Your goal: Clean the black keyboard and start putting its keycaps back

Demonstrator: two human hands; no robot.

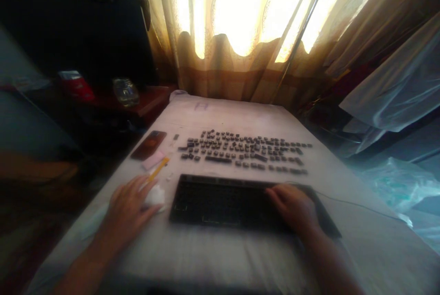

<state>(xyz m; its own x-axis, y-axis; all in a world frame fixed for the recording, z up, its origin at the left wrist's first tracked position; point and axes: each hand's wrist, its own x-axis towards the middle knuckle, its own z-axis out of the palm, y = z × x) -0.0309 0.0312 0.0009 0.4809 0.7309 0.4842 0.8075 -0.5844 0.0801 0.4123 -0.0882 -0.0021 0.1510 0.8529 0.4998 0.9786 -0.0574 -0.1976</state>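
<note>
A black keyboard base (220, 201), its keycaps off, lies across the near part of the table. My right hand (295, 208) rests over its right half with fingers curled together; anything inside them is hidden. To the left of the keyboard, my left hand (129, 205) reaches over a crumpled white wad (154, 196), perhaps tissue or cotton. Its thumb and fingers are apart, on either side of the wad. A yellow stick-like tool (158, 169) with a dark tip lies just beyond those fingertips. Loose dark keycaps (233, 148) spread in rough rows behind the keyboard.
A phone (149, 145) and a pink piece (153, 160) lie at the table's left side. A thin cable (357, 208) runs off to the right. Curtains (227, 79) hang behind the white-covered table (240, 114). A dark screen (85, 29) stands at the left, plastic bags (395, 180) at the right.
</note>
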